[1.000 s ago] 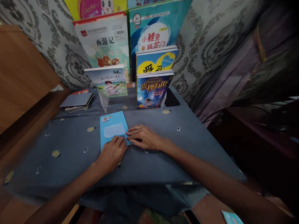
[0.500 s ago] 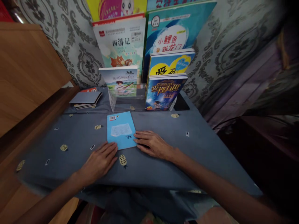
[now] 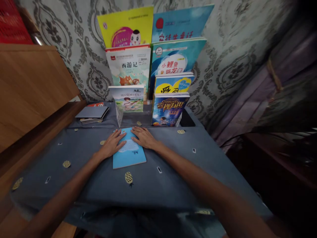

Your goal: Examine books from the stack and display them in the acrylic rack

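A thin light-blue book (image 3: 130,154) lies back cover up on the blue-grey tablecloth (image 3: 173,172). My left hand (image 3: 112,144) rests flat on its far left part, fingers stretched out. My right hand (image 3: 143,137) lies flat on its far right part, fingers extended toward the left hand. Both hands cover the book's far edge, close to a clear display stand (image 3: 135,117).
Children's books stand in tiers against the patterned wall: a dark blue one (image 3: 169,109), a white one (image 3: 127,98), larger ones behind. A small pile of flat books (image 3: 92,113) lies at the back left. A wooden cabinet (image 3: 29,89) stands left; dark furniture right.
Both hands have moved from the book's near edge up to its far end, and now lie flat on the cover. The view has tilted upward, showing more of the books.
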Tool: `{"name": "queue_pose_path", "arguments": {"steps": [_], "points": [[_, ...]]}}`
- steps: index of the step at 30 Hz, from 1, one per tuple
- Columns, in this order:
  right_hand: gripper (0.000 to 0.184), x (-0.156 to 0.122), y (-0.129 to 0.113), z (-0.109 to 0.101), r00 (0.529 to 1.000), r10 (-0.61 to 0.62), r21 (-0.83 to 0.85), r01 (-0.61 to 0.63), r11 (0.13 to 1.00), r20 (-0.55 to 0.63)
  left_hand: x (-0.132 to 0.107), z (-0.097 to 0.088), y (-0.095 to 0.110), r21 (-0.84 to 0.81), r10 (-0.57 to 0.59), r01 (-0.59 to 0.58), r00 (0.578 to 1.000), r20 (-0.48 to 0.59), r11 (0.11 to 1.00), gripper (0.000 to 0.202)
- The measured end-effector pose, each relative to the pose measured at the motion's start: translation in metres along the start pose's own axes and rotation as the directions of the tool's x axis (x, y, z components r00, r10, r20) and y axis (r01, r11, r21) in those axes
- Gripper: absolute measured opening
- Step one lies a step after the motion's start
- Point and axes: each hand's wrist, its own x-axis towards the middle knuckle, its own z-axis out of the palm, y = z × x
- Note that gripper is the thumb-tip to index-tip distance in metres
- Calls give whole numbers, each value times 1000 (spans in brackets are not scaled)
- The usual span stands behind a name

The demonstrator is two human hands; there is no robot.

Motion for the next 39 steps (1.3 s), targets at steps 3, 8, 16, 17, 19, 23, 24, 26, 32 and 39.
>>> {"name": "queue_pose_path", "arguments": {"steps": [3, 8, 16, 17, 19, 23, 24, 26, 32, 39], "points": [[48, 8, 0, 3, 999, 36, -7, -36, 999, -18, 2, 3, -5, -15, 8, -8, 1000, -29, 1000, 54], [50, -18, -6, 7, 999, -17, -4, 17, 1000, -38, -16, 3, 7, -18, 39, -40, 999, -38, 999, 53], [65, -121, -33, -10, 963, -228, 89, 217, 972, 142, -79, -6, 53, -41, 94, -95, 995, -10, 995, 51], [74, -135, -37, -13, 948, -274, 115, 258, 959, 159, -84, -7, 58, -42, 98, -98, 995, -2, 994, 51], [90, -160, -46, -18, 916, -361, 157, 336, 929, 172, -93, -10, 64, -42, 104, -104, 994, 11, 994, 51], [103, -190, -61, -17, 904, -389, 133, 370, 919, 178, -100, -12, 68, -37, 124, -124, 992, 7, 992, 52], [98, -193, -64, -14, 914, -369, 104, 356, 929, 170, -102, -12, 69, -36, 129, -129, 992, 3, 991, 52], [80, -195, -69, -6, 933, -333, 51, 329, 943, 134, -105, -11, 70, -36, 131, -130, 991, 4, 991, 53], [44, -194, -78, 1, 929, -369, 22, 369, 929, 10, -114, -20, 74, -121, 129, -120, 989, 69, 985, 52], [29, -161, -84, -32, 867, -403, 184, 465, 866, -292, -97, -46, 51, -543, 79, 23, 983, 164, 839, 49]]}}
